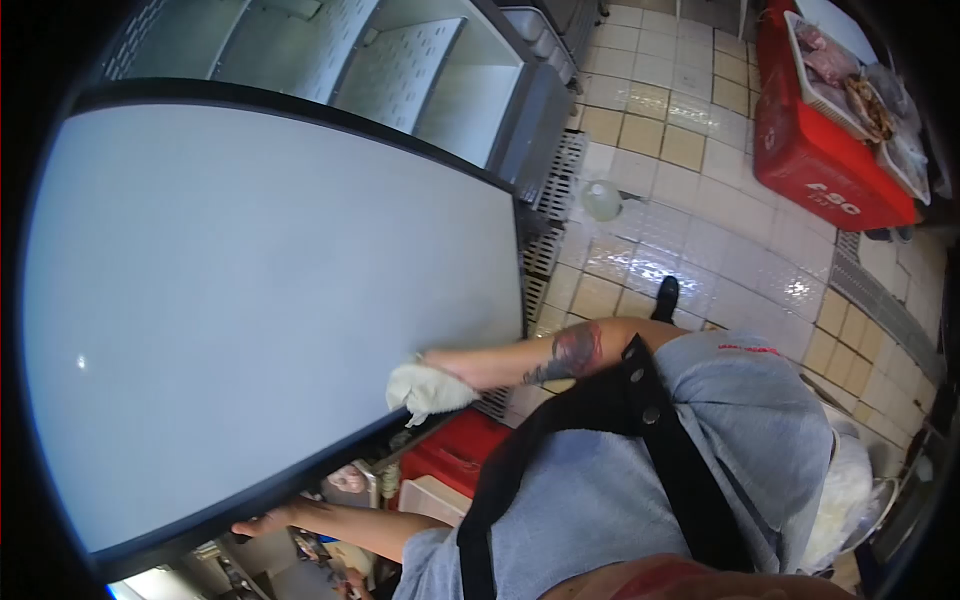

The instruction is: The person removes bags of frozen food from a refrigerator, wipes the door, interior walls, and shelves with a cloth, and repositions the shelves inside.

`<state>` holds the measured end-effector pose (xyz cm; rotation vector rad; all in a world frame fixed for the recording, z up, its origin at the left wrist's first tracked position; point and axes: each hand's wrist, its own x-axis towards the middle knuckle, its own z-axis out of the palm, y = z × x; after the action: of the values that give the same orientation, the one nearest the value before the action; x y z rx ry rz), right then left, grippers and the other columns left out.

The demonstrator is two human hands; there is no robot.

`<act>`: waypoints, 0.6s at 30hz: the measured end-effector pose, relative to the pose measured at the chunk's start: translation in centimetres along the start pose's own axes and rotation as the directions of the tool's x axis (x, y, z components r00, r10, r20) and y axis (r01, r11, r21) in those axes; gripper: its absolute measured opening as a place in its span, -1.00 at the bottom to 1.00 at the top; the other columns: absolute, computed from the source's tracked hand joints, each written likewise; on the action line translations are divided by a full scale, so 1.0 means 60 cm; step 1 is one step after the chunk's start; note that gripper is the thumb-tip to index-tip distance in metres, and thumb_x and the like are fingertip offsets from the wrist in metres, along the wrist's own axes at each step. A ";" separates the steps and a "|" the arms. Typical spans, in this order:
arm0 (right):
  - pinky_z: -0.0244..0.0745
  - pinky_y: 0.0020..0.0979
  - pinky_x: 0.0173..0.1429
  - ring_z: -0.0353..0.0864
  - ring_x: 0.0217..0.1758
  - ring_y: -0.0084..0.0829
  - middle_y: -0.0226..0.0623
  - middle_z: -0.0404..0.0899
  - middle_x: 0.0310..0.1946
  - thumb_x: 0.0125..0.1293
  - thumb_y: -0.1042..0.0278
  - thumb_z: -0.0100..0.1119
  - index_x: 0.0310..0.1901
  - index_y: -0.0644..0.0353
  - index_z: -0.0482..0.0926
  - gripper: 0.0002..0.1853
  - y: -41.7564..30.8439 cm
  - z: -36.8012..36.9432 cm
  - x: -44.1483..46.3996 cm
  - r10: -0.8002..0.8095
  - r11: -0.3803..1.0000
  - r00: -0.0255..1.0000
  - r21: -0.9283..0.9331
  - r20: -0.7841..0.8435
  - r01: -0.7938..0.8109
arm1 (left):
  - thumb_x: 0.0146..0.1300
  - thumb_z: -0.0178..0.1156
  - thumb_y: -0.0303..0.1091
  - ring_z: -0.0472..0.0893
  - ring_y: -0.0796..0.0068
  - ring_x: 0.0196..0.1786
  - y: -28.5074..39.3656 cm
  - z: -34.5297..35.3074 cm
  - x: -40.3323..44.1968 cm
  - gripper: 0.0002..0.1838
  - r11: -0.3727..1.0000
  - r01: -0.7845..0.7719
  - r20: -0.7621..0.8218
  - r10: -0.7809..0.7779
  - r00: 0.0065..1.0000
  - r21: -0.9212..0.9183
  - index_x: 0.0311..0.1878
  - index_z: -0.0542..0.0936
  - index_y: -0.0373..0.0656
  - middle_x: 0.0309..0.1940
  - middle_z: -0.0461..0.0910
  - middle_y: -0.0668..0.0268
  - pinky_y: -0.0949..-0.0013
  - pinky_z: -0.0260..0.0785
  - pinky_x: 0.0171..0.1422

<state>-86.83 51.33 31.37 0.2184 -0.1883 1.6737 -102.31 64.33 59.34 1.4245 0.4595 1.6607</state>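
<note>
Glossy tiled floor (690, 228) at two o'clock, likely wet; shoe (667, 292) could slip. I see right hand (452, 368) closed over cloth (430, 392) at seven, against white panel (270, 270) at nine. Left hand (266, 522) by panel's edge, grip I can't tell; uneven push might swing panel.

A white tray (828, 106) of meat (828, 62) tops a red bin (792, 160).

Door (270, 290) before cabinet (470, 110), cloth (425, 392) at door's edge, trays (828, 108) on bin (800, 165) at right
</note>
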 end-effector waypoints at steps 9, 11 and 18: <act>0.52 -0.21 -0.15 0.65 -0.19 -0.11 -0.02 0.64 -0.24 0.34 0.09 0.08 -0.16 0.29 0.59 -0.64 -0.327 -0.001 -0.354 -0.525 -0.743 0.827 -0.582 0.202 -0.330 | 0.29 -0.03 -0.29 0.45 0.30 -0.25 -0.012 0.084 -0.181 -0.76 0.609 -0.457 -0.359 0.774 0.522 0.649 -0.14 0.33 -0.28 -0.21 0.43 0.11 0.27 0.36 -0.08; 0.47 -0.11 -0.04 0.54 -0.07 0.14 0.20 0.53 -0.10 0.31 0.22 0.06 -0.18 0.36 0.57 -0.69 -0.376 0.057 -0.408 -0.740 -0.381 0.619 -0.596 -0.261 -0.707 | 0.25 0.01 -0.33 0.43 0.29 -0.18 -0.041 0.167 -0.241 -0.80 0.446 -0.678 -0.030 0.847 0.531 0.584 -0.17 0.33 -0.25 -0.20 0.42 0.13 0.24 0.32 -0.01; 0.50 -0.08 -0.06 0.56 -0.11 0.12 0.16 0.53 -0.11 0.17 0.47 0.19 -0.10 0.37 0.51 -0.73 -0.520 0.134 -0.407 -0.725 -0.634 0.638 -0.613 0.259 -0.472 | 0.32 -0.08 0.25 0.39 0.14 0.17 -0.324 0.439 -0.512 -0.39 0.450 0.875 0.326 -0.866 0.380 0.176 0.19 0.40 -0.04 0.07 0.45 0.19 -0.05 0.23 0.25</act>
<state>-52.92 29.39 32.86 -1.9242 -1.0124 -0.0399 -71.84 43.82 33.47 1.0880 0.7911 0.4798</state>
